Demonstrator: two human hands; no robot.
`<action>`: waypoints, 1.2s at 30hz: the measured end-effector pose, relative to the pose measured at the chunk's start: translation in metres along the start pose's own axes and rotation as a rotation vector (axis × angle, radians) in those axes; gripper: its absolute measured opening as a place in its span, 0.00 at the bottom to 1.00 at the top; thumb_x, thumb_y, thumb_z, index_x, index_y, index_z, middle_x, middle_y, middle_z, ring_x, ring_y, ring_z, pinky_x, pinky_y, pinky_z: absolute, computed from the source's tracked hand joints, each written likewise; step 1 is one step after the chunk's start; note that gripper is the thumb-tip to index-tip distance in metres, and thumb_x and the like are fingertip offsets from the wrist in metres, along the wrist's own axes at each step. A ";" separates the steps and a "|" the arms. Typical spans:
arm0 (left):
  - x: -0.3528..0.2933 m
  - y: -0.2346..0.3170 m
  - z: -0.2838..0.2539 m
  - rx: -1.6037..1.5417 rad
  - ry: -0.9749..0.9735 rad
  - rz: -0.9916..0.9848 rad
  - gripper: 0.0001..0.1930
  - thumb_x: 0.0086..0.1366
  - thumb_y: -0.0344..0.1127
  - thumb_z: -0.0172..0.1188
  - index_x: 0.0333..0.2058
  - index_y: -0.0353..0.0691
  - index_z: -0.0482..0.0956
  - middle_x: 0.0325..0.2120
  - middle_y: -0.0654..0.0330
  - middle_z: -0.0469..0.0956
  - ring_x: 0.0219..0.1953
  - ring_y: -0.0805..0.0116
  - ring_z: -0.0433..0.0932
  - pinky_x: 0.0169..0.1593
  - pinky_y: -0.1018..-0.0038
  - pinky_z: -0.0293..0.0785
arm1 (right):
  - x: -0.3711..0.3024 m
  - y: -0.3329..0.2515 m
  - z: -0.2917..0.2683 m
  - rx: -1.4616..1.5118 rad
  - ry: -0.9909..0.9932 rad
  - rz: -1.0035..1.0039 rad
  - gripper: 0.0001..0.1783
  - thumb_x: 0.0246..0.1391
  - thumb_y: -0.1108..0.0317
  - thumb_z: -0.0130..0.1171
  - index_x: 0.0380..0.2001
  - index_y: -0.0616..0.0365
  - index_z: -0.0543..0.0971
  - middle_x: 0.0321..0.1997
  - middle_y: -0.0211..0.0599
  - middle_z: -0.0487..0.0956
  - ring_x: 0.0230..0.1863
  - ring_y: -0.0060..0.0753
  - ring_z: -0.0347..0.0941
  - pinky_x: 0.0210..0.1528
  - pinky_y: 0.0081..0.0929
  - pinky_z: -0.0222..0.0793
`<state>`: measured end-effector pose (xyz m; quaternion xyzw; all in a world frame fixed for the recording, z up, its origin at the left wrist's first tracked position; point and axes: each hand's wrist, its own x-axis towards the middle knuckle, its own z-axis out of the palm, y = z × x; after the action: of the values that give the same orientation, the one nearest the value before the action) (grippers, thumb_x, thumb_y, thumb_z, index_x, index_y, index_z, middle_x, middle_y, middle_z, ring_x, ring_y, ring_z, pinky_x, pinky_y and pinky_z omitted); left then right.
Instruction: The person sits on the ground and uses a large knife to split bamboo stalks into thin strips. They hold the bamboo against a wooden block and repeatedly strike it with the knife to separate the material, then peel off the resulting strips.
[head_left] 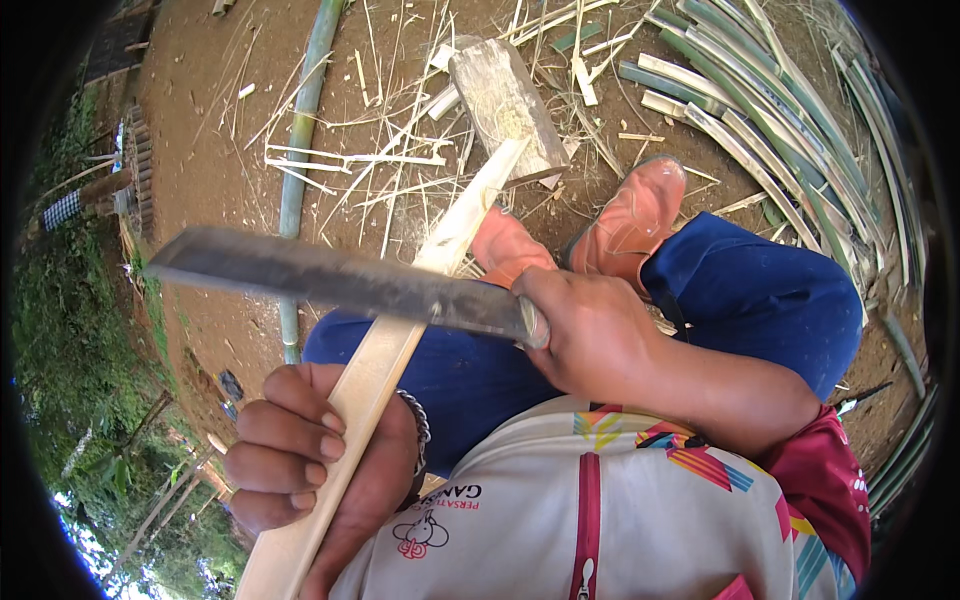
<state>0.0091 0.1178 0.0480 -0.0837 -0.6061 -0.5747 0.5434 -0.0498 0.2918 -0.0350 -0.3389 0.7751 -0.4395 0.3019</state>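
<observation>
My left hand [320, 440] is closed around a long pale bamboo strip [372, 375], its fingers curled over one edge. The strip slants from the lower left up toward the middle, and its frayed far end overlaps a weathered wooden block [505, 100]; whether the two touch, I cannot tell. In my right hand [600, 330] is the handle of a machete [300, 278], mostly hidden by the fingers. Its broad dark blade points left and lies across the strip, above my left hand. Blade and strip cross, but actual contact is unclear.
Orange boots [630, 215] and blue trouser legs [760, 295] are just beyond my hands. A green bamboo pole [300, 140] lies on the left. Split bamboo lengths [770, 120] are heaped at the far right. Thin shavings [390, 150] litter the brown dirt.
</observation>
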 end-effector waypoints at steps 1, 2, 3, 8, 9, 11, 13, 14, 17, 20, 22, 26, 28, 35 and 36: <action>0.000 0.000 0.000 0.018 0.000 0.004 0.37 0.56 0.81 0.55 0.22 0.50 0.60 0.19 0.71 0.59 0.20 0.77 0.58 0.26 0.79 0.53 | 0.003 0.002 -0.002 -0.008 -0.018 0.039 0.22 0.43 0.71 0.68 0.43 0.55 0.73 0.30 0.47 0.80 0.33 0.56 0.80 0.34 0.50 0.75; 0.001 0.000 -0.001 0.035 0.001 0.007 0.37 0.56 0.81 0.55 0.22 0.50 0.60 0.19 0.71 0.59 0.20 0.77 0.58 0.26 0.79 0.54 | 0.004 0.003 -0.004 -0.015 -0.037 0.077 0.22 0.43 0.71 0.68 0.43 0.55 0.73 0.30 0.47 0.80 0.33 0.56 0.80 0.34 0.50 0.75; -0.001 0.001 -0.002 0.059 0.004 0.004 0.37 0.55 0.81 0.55 0.22 0.50 0.60 0.19 0.71 0.59 0.20 0.76 0.58 0.26 0.79 0.54 | 0.003 0.002 -0.004 -0.003 -0.028 0.038 0.19 0.45 0.71 0.67 0.41 0.57 0.72 0.29 0.48 0.80 0.33 0.56 0.80 0.34 0.51 0.75; 0.001 0.001 -0.007 -0.001 -0.038 -0.020 0.37 0.55 0.81 0.55 0.22 0.50 0.61 0.19 0.71 0.59 0.20 0.76 0.58 0.25 0.79 0.53 | 0.010 0.009 -0.003 -0.048 -0.032 0.088 0.15 0.47 0.70 0.63 0.38 0.61 0.72 0.29 0.52 0.81 0.34 0.58 0.81 0.35 0.52 0.76; 0.001 0.000 -0.006 0.003 -0.037 -0.019 0.36 0.55 0.81 0.55 0.22 0.50 0.61 0.19 0.71 0.59 0.20 0.76 0.58 0.25 0.79 0.53 | 0.010 0.009 -0.003 -0.042 -0.028 0.076 0.15 0.47 0.71 0.63 0.38 0.62 0.72 0.30 0.53 0.82 0.34 0.58 0.81 0.35 0.52 0.76; 0.002 0.000 -0.002 0.018 -0.013 -0.007 0.36 0.55 0.81 0.55 0.22 0.50 0.61 0.19 0.71 0.59 0.20 0.76 0.58 0.25 0.79 0.53 | 0.010 0.008 -0.004 -0.030 -0.021 0.052 0.16 0.47 0.71 0.63 0.39 0.62 0.73 0.31 0.54 0.82 0.34 0.58 0.81 0.36 0.51 0.77; -0.001 0.002 -0.003 0.010 -0.013 -0.017 0.36 0.55 0.80 0.56 0.22 0.50 0.61 0.19 0.71 0.59 0.20 0.76 0.59 0.25 0.79 0.53 | 0.007 0.006 -0.006 -0.022 -0.046 0.021 0.16 0.47 0.71 0.62 0.40 0.62 0.73 0.31 0.54 0.82 0.34 0.58 0.81 0.37 0.50 0.77; -0.001 0.002 -0.005 -0.008 -0.024 -0.023 0.36 0.55 0.80 0.56 0.22 0.50 0.61 0.19 0.71 0.59 0.20 0.76 0.59 0.25 0.79 0.53 | 0.007 0.009 -0.004 -0.024 -0.029 0.012 0.16 0.47 0.71 0.63 0.40 0.63 0.73 0.31 0.54 0.82 0.34 0.58 0.81 0.37 0.50 0.77; 0.001 0.001 -0.002 -0.003 -0.011 -0.009 0.36 0.55 0.80 0.56 0.22 0.50 0.61 0.19 0.71 0.59 0.20 0.76 0.59 0.25 0.79 0.54 | 0.015 0.018 -0.005 -0.072 -0.033 0.067 0.19 0.46 0.71 0.63 0.43 0.63 0.73 0.32 0.53 0.82 0.34 0.58 0.81 0.37 0.51 0.77; 0.001 0.001 -0.001 0.017 -0.005 -0.013 0.36 0.55 0.80 0.57 0.22 0.50 0.61 0.19 0.71 0.59 0.20 0.77 0.59 0.26 0.79 0.54 | 0.010 0.010 -0.010 -0.051 -0.063 0.020 0.20 0.46 0.72 0.62 0.45 0.62 0.74 0.34 0.54 0.83 0.36 0.59 0.81 0.39 0.51 0.77; 0.000 0.001 -0.002 -0.004 -0.013 -0.022 0.36 0.55 0.80 0.57 0.22 0.50 0.61 0.18 0.71 0.58 0.20 0.77 0.58 0.26 0.79 0.54 | 0.013 0.015 -0.006 -0.074 -0.043 0.064 0.19 0.45 0.70 0.65 0.42 0.58 0.74 0.31 0.50 0.81 0.34 0.58 0.80 0.36 0.51 0.75; -0.001 -0.003 -0.002 -0.009 -0.015 0.035 0.31 0.62 0.73 0.56 0.25 0.50 0.62 0.21 0.70 0.61 0.21 0.77 0.61 0.26 0.79 0.56 | 0.019 0.027 -0.004 -0.088 -0.009 0.112 0.18 0.46 0.70 0.66 0.42 0.55 0.74 0.29 0.49 0.80 0.33 0.59 0.79 0.34 0.52 0.74; -0.005 -0.003 0.002 0.038 0.005 0.058 0.30 0.65 0.72 0.52 0.27 0.49 0.62 0.21 0.70 0.60 0.21 0.76 0.61 0.25 0.79 0.55 | 0.013 0.024 -0.005 -0.072 -0.031 0.052 0.17 0.47 0.70 0.65 0.42 0.55 0.74 0.28 0.49 0.80 0.33 0.59 0.79 0.35 0.52 0.74; -0.004 -0.003 -0.005 0.038 -0.027 0.033 0.27 0.65 0.68 0.57 0.28 0.50 0.63 0.22 0.70 0.62 0.22 0.76 0.63 0.27 0.79 0.57 | 0.021 0.032 -0.007 -0.091 -0.061 0.125 0.18 0.44 0.71 0.65 0.41 0.56 0.74 0.27 0.51 0.80 0.34 0.59 0.79 0.36 0.51 0.74; -0.003 -0.003 -0.004 0.035 -0.034 0.034 0.27 0.65 0.67 0.57 0.28 0.50 0.63 0.22 0.70 0.62 0.22 0.77 0.63 0.27 0.79 0.57 | 0.022 0.036 -0.006 -0.087 -0.040 0.123 0.18 0.44 0.71 0.65 0.41 0.56 0.75 0.27 0.51 0.80 0.34 0.59 0.79 0.36 0.51 0.74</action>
<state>0.0103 0.1153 0.0431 -0.0941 -0.6238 -0.5533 0.5439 -0.0763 0.2914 -0.0685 -0.3121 0.8068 -0.3790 0.3288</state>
